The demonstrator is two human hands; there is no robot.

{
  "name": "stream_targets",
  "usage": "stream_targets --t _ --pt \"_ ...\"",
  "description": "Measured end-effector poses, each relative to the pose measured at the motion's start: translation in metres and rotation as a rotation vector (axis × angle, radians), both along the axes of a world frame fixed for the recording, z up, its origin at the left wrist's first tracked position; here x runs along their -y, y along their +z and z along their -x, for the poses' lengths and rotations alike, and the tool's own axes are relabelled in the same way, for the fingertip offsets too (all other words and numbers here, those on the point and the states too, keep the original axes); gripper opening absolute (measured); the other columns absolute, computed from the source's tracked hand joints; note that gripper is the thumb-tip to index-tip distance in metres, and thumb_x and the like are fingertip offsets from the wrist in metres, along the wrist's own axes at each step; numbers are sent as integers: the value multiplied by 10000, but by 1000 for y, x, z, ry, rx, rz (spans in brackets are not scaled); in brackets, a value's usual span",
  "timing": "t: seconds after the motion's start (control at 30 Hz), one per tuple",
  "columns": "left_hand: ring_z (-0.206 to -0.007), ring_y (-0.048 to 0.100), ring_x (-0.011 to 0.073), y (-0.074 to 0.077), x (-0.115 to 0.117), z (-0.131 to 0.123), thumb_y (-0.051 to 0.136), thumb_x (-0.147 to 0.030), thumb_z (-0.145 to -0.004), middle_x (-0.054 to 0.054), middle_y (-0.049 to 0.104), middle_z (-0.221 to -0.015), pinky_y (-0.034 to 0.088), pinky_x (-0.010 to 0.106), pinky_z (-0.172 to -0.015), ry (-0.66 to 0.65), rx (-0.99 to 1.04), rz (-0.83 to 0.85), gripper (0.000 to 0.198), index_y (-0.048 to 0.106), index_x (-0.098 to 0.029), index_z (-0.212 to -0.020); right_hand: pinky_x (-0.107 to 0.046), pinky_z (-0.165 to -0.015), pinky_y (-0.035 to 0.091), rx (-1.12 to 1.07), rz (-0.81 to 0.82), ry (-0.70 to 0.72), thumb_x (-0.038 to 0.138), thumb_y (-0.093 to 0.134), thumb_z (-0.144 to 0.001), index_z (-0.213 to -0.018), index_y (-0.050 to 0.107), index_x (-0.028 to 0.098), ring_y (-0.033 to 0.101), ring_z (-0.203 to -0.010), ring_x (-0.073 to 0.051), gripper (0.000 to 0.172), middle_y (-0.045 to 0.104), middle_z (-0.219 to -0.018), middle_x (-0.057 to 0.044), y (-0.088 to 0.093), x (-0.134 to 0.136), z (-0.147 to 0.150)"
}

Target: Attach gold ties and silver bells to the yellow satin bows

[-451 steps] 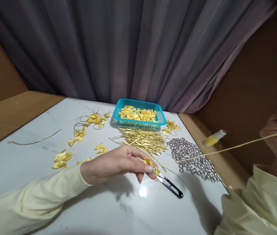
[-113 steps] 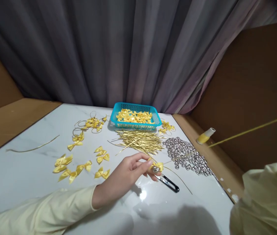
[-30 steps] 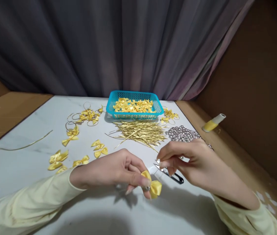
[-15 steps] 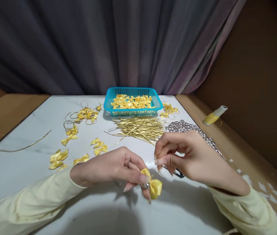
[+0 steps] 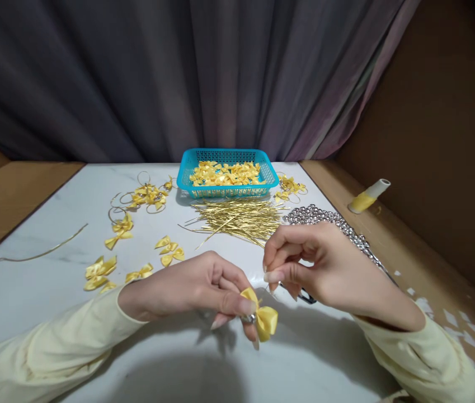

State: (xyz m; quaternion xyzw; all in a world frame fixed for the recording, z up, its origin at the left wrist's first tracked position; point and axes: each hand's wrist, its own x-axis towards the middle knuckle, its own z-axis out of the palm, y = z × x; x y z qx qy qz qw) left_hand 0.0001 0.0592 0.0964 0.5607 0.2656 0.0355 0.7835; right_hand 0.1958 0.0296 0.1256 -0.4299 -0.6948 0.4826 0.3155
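Observation:
My left hand [image 5: 210, 291] pinches a yellow satin ribbon bow [image 5: 267, 323] between thumb and fingers. A shiny silver bell or bead [image 5: 250, 318] sits against the bow, partly under the thumb. To the right and slightly higher, my right hand [image 5: 304, 268] is closed in a pinch. From its fingertips a fine thread-like strand [image 5: 266, 289] hangs towards the bow; whether it is thread or a needle I cannot tell. Beneath the right hand, a tool's black loop handle [image 5: 307, 297] lies on the table, the rest of it hidden.
Behind the hands, a blue basket [image 5: 181, 178] holds many yellow bows. Gold twist ties [image 5: 241, 220] lie before it, silver beads [image 5: 315, 215] to the right. Bows with gold loops [image 5: 149, 196] and loose bows [image 5: 99, 273] lie left. A tube [image 5: 369, 196] stands on the right ledge.
My right hand has shifted very slightly left and up. My left hand keeps the bow in nearly the same place.

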Motion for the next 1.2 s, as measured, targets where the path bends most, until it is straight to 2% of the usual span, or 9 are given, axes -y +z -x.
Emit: stream_targets --t 0.17,0.33,0.57,0.8,0.97,1.2 --pt "-452 395 50 0 0 0 618 -255 -775 35 701 -690 310 157 -454 2 -10 -7 124 657 -137 -765 -107 -418 407 14 4 1 -139 469 -612 -654 553 114 516 -424 -33 270 580 -541 32 0 0 0" --pt "-508 457 66 1 1 0 608 -268 -783 46 698 -700 327 158 -467 6 -25 -30 153 660 -128 -816 -122 -425 401 43 -33 11 -109 479 -626 -657 552 124 509 -420 -35 246 581 -539 38 -1 0 1" --pt "-579 492 89 4 -1 1 565 -343 -813 74 694 -849 377 188 -538 30 -46 -113 245 655 -130 -895 -144 -404 378 74 -109 -29 -68 498 -645 -646 533 136 491 -403 -40 207 585 -537 31 -1 -1 -1" --pt "-612 515 94 4 0 3 632 -339 -762 79 698 -888 380 181 -546 42 -19 -56 260 641 -136 -925 -153 -399 365 59 -121 -45 -55 505 -656 -635 533 133 490 -407 -44 192 580 -528 25 1 0 -1" --pt "-545 469 66 10 3 1 488 -336 -866 60 701 -855 400 179 -578 77 -35 -177 275 662 -124 -859 -155 -403 369 41 -128 -57 -46 507 -663 -639 523 137 500 -421 -51 185 572 -517 25 0 -1 -1" --pt "-549 449 75 17 10 -2 490 -335 -863 35 698 -808 378 184 -554 97 -139 -310 254 653 -140 -863 -162 -404 378 35 -127 -63 -16 524 -678 -643 536 136 494 -415 -52 157 586 -526 16 1 0 -1"
